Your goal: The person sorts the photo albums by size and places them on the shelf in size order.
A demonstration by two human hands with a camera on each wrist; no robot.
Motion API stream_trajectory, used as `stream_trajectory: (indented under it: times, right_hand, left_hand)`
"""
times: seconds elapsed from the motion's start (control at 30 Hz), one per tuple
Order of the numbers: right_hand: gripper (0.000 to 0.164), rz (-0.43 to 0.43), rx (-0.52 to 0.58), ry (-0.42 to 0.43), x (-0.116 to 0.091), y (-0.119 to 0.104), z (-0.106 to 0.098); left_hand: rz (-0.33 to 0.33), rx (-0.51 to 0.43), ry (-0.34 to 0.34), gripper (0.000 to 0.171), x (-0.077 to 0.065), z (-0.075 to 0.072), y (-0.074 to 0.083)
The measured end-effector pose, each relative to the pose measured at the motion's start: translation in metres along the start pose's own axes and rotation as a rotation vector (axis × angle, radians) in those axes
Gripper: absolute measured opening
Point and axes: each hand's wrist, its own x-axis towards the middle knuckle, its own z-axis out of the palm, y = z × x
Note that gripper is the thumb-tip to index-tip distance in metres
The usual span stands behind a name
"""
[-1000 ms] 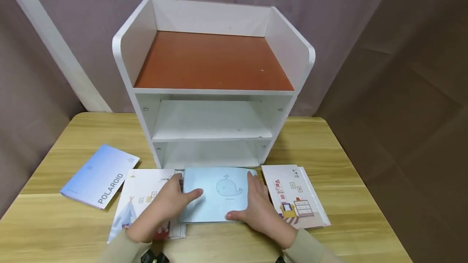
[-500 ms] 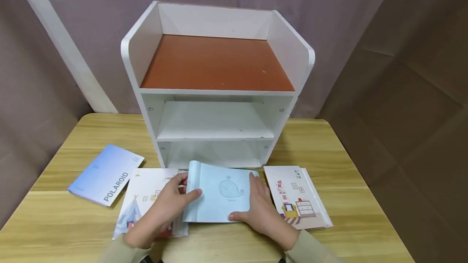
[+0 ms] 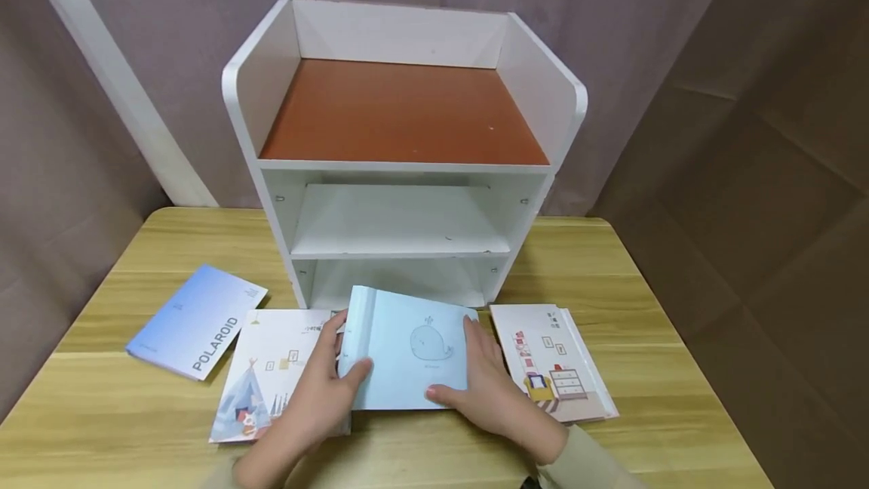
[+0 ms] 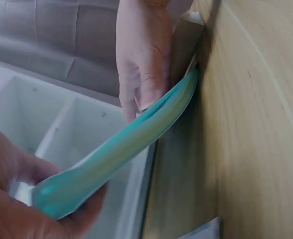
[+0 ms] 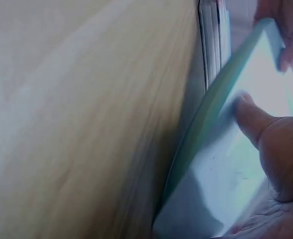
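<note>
We see the whale book at the frame's lower centre, its left end tilted up off the table. Our left hand pinches the spine end, thumb on top; our right hand grips the opposite edge, thumb over the cover. Holding both ends probably steadies the bowed book against sagging.

The pale-blue rectangular book bears a grey line-drawn whale; the blue-to-white gradient book, grey lettering. The white boxy shelf unit has a rust-orange top panel; the wooden table, yellow-brown grain.
</note>
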Motion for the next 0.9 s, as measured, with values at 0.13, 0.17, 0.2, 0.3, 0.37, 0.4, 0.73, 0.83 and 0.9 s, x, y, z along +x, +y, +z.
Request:
stream_trajectory:
  times: [0.13,0.17,0.2,0.3,0.37,0.4,0.73,0.83,0.9]
  right_hand:
    - [0.12,-0.027,0.025,0.035,-0.006,-0.004,-0.003]
    - [0.12,-0.018,0.035,0.043,-0.007,-0.005,-0.005]
    - [0.121,-0.005,0.043,0.049,-0.008,-0.006,-0.006]
    - [0.123,0.026,0.077,0.067,-0.008,-0.006,-0.007]
    - [0.122,0.018,0.126,0.079,-0.006,-0.006,-0.006]
    - [0.119,-0.001,0.17,0.088,-0.005,-0.006,-0.006]
    - [0.083,-0.126,0.664,0.143,0.001,-0.012,-0.006]
    - [0.071,-0.141,0.696,0.18,0.0,-0.015,-0.008]
    - [0.068,-0.159,0.699,0.224,-0.001,-0.018,-0.011]
  left_hand:
    - [0.126,0.024,0.049,0.06,-0.008,-0.008,0.01]
    - [0.164,0.031,0.059,0.059,-0.01,-0.01,0.012]
    - [0.203,0.034,0.064,0.059,-0.012,-0.011,0.015]
    - [0.323,0.038,0.066,0.059,-0.015,-0.015,0.021]
    - [0.385,0.034,0.065,0.059,-0.017,-0.017,0.023]
    - [0.414,0.029,0.066,0.059,-0.018,-0.018,0.023]
    - [0.511,-0.074,0.13,0.06,-0.015,-0.025,0.023]
    - [0.499,-0.114,0.126,0.064,-0.014,-0.028,0.023]
    - [0.523,-0.136,0.115,0.066,-0.013,-0.03,0.024]
